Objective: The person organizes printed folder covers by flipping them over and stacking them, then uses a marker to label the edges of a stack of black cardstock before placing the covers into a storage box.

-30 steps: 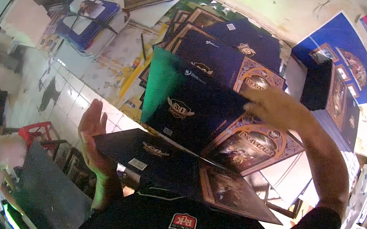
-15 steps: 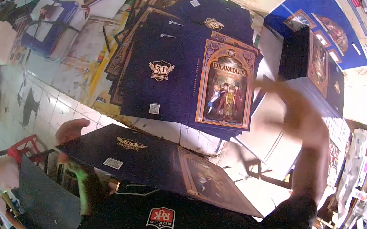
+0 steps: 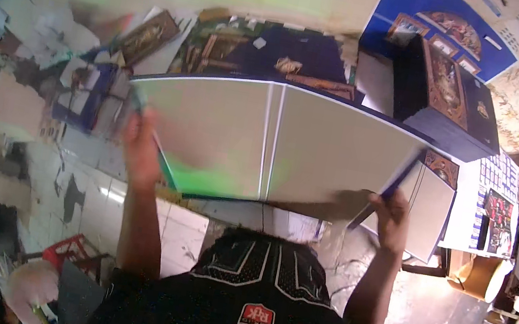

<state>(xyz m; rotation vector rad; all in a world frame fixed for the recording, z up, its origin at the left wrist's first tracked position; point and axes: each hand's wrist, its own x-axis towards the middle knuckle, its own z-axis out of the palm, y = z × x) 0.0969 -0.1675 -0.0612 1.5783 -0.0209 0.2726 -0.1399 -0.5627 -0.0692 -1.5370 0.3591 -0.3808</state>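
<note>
At far left we note a blue bundle (image 3: 85, 93) on the desk (image 3: 99, 146), with an ornate brown panel (image 3: 149, 37) to its right. The left hand (image 3: 144, 152) is blurred; its fingers are closed on the left edge of an open book cover (image 3: 217, 127), their exact placement unclear. The cover spans both hands above the near side of the desk, its pale inner face towards us. In the frame half a second earlier, we see instead a cover, printed face up, before the black shirt (image 3: 190, 320), with the left hand alone at its edge; now the shirt's front is exposed. Behind the raised cover, the stack of navy covers (image 3: 309, 56), formerly in fuller view, is partly hidden. The right hand (image 3: 393, 220), earlier blurred beside that stack, now has its fingers closed on the right edge. Just beyond it lies another open cover (image 3: 428, 209), pale inside, below a tall block of covers (image 3: 449, 91).
</note>
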